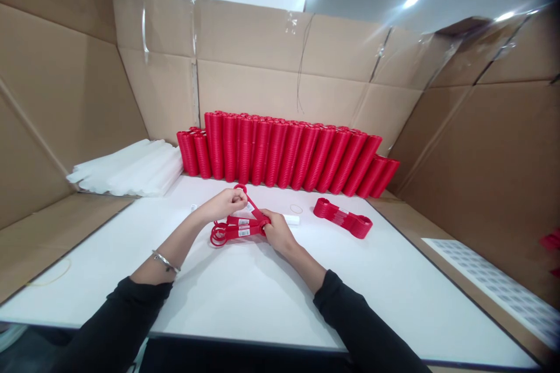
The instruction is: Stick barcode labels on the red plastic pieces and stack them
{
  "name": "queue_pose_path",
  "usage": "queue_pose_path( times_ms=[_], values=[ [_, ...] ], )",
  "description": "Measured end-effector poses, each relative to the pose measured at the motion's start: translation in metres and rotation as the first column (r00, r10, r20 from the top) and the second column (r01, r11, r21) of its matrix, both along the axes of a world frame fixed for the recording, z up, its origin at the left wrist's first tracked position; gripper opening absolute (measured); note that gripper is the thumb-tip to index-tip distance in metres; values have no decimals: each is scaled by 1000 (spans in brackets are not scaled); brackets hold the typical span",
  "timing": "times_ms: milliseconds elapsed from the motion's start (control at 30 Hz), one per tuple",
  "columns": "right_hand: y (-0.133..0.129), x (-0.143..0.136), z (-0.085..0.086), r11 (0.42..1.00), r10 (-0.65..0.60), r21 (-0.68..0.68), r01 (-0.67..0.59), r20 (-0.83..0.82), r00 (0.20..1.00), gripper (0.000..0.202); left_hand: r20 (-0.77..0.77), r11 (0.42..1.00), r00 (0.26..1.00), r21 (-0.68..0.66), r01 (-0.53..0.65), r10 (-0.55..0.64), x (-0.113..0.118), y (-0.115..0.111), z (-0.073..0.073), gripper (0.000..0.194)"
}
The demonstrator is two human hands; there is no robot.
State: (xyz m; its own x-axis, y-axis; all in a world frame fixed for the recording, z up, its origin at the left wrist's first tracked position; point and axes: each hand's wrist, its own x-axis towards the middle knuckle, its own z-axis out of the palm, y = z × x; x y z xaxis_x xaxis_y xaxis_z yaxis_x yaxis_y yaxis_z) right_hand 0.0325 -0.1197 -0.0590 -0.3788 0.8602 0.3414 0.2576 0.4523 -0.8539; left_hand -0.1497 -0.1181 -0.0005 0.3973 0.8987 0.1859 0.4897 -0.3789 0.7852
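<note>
In the head view, the fingers of the left hand are curled in and pinch the top strip near its round end. That ring pokes out just above these fingers, and the strip slants down to the right hand. The fingers of the right hand are closed around the right ends of the red strips, where they all meet. From there the other strips spread out like a fan to the left, below the left hand, with their rings at the far end. Small white stickers are on them.

The fan is over the white table. A white tube lies just behind the right hand, and a thin loop is near it. A red bundle lies to the right, apart from both hands. At the back, a long row of red stacks stands by the cardboard wall. White sleeves lie in a pile to the left of the row. A sheet of printed squares is on the far right.
</note>
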Motion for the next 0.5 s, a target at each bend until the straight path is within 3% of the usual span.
queue_pose_path(
  times_ms=[167,500],
  values=[
    [-5,-3,4,1000,7,28,-7,-12,1000,43,39,999,999,-31,24,-22,4,4,-6,21],
    [-8,-4,5,999,27,42,-25,-39,999,44,62,999,998,-50,-12,15,3,3,-5,22]
  ],
)
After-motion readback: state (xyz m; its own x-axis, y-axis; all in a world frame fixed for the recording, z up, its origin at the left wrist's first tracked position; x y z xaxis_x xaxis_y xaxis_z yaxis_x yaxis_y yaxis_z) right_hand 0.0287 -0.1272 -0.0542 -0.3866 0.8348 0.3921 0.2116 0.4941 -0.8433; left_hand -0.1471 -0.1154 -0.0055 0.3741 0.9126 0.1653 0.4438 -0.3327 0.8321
